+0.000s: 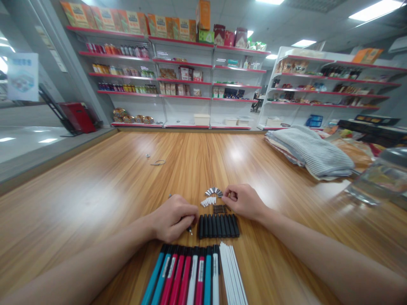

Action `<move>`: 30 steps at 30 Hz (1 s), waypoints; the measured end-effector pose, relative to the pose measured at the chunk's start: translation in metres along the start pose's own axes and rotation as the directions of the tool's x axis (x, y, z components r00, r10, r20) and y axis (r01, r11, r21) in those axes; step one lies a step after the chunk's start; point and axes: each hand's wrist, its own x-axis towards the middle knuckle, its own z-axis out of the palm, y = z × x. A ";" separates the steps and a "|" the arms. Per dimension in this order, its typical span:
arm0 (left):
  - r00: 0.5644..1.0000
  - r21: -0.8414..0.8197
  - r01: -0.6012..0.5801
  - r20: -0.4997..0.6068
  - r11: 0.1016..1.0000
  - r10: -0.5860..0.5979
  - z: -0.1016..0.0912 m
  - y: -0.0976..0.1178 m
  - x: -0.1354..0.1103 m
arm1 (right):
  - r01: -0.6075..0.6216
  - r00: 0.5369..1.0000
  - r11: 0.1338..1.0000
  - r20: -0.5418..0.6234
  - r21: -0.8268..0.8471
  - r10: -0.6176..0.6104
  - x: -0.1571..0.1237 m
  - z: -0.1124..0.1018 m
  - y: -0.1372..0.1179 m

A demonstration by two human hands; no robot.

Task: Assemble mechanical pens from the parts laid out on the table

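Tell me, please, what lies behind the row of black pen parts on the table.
Directly behind the black pen parts sits a small group of dark pieces, then white pieces and a fan of silver metal pieces. Anything under the right hand beside them is covered.

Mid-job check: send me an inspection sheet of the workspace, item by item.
surface: glossy wooden table, reflecting the ceiling lights.
job's things: rows of teal, red and white pen barrels; white tubes; black pen parts; small dark parts; small white parts; silver metal clips.
clutter: folded striped cloth; blurred clear container; thin grey loop.
grippers: left hand grips a slim dark pen part; right hand has curled fingers beside the clips.
cables: nothing seen.
surroundings: red-edged shelves of packaged goods.
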 end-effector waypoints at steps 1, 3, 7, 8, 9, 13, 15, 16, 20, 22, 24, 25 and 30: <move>1.000 0.000 -0.001 -0.001 1.000 0.001 0.000 0.000 0.000 | -0.001 1.000 1.000 -0.001 -0.001 0.001 0.000 0.000 0.000; 1.000 0.000 0.000 -0.002 1.000 0.000 0.000 0.000 0.000 | -0.002 1.000 1.000 -0.001 0.001 0.002 0.000 0.000 0.000; 1.000 0.000 0.001 0.000 1.000 -0.001 0.000 0.000 0.000 | -0.001 1.000 1.000 0.000 0.008 0.001 0.000 0.001 0.001; 1.000 0.002 0.004 0.000 1.000 -0.004 0.000 0.001 0.000 | 0.000 1.000 1.000 0.000 0.007 0.000 0.001 0.000 0.001; 1.000 0.002 0.006 0.000 1.000 -0.006 0.000 0.001 0.001 | 0.001 1.000 1.000 -0.001 0.006 -0.001 0.001 0.000 0.001; 1.000 -0.004 0.008 0.001 1.000 -0.008 0.000 0.000 0.001 | -0.002 1.000 1.000 0.001 0.004 0.002 0.001 0.000 0.000; 1.000 -0.005 0.009 0.001 1.000 -0.009 0.000 0.000 0.001 | -0.001 1.000 1.000 -0.002 0.003 0.001 0.001 -0.001 0.000; 1.000 -0.006 0.012 0.001 1.000 -0.012 0.000 0.000 0.000 | 0.000 1.000 1.000 -0.002 0.003 0.000 0.001 -0.001 0.000; 1.000 -0.038 0.023 -0.018 0.999 -0.023 0.002 0.002 -0.002 | 0.008 1.000 1.000 -0.003 0.016 -0.008 0.000 0.000 0.000; 0.996 -0.079 0.041 -0.075 0.996 -0.047 -0.002 0.003 0.001 | 0.012 1.000 0.999 -0.009 0.038 -0.012 0.000 0.000 0.000; 0.980 -0.157 0.080 -0.171 0.984 -0.107 -0.011 0.004 0.006 | 0.015 0.999 0.997 -0.033 0.069 -0.012 0.000 0.000 0.000; 0.965 -0.216 0.098 -0.216 0.971 -0.145 -0.017 0.005 0.008 | 0.014 0.998 0.996 -0.057 0.085 -0.010 0.000 -0.001 0.000; 0.989 -0.338 0.027 -0.125 0.941 -0.073 -0.023 0.026 -0.037 | -0.005 0.982 0.990 -0.186 0.144 0.032 0.001 -0.003 0.000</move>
